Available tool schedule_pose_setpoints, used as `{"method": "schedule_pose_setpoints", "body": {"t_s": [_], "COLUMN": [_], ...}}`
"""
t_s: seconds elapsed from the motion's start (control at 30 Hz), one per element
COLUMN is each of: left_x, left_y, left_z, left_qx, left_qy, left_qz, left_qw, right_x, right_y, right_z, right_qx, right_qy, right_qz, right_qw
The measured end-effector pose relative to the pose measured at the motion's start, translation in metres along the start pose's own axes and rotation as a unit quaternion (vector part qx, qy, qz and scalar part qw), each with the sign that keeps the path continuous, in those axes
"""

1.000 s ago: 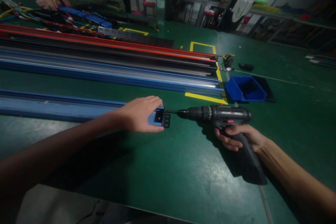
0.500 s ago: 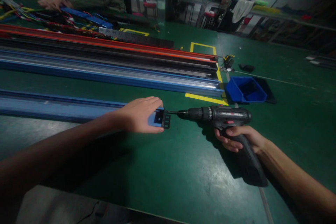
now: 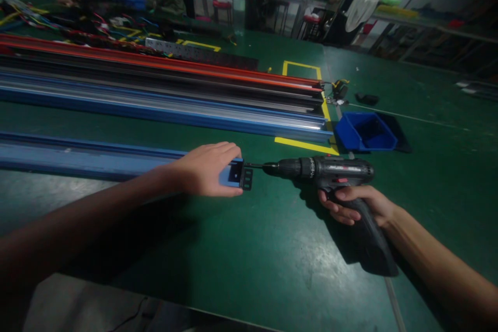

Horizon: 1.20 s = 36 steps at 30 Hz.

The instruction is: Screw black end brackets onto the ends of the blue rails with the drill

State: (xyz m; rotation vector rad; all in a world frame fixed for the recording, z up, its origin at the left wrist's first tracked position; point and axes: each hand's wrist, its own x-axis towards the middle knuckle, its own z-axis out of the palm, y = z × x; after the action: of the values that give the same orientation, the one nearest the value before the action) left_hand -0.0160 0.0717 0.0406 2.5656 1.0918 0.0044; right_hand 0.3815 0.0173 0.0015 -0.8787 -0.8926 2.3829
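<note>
The left hand [image 3: 206, 171] lays its fingers together over the far edge of the blue rail [image 3: 97, 161], thumb at the near edge, pinching its right end, likely to brace it. The right hand [image 3: 363, 205] curls its fingers around the drill [image 3: 342, 170], held level so the bit [image 3: 254, 166] lines up with the black end plate [image 3: 247, 179]; whether its tip meets a screw is too dim to tell. The rail lies flat on the green table [image 3: 249, 249], running left. Farther off, other rails [image 3: 194, 109] lie alongside, with a blue bin [image 3: 349, 137] to their right.
</note>
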Motion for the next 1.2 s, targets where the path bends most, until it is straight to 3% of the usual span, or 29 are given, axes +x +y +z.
{"method": "schedule_pose_setpoints", "body": {"t_s": [0.67,0.97,1.2], "left_x": [-0.0013,-0.0010,-0.0014], "left_y": [-0.0021,0.0002,-0.0009], "left_z": [0.0021,0.0005,0.0020], "left_qx": [0.000,0.000,0.009], "left_qy": [0.005,0.003,0.008], "left_qz": [0.006,0.007,0.013], "left_qw": [1.000,1.000,1.000], "right_x": [0.0002,0.0011,-0.0001], "right_y": [0.0006,0.0011,0.0004], "right_z": [0.0062,0.0013,0.0017], "right_qx": [-0.002,-0.009,-0.005], "right_qy": [0.026,-0.012,0.005], "right_qz": [-0.010,-0.008,-0.005], "right_qw": [1.000,1.000,1.000]}}
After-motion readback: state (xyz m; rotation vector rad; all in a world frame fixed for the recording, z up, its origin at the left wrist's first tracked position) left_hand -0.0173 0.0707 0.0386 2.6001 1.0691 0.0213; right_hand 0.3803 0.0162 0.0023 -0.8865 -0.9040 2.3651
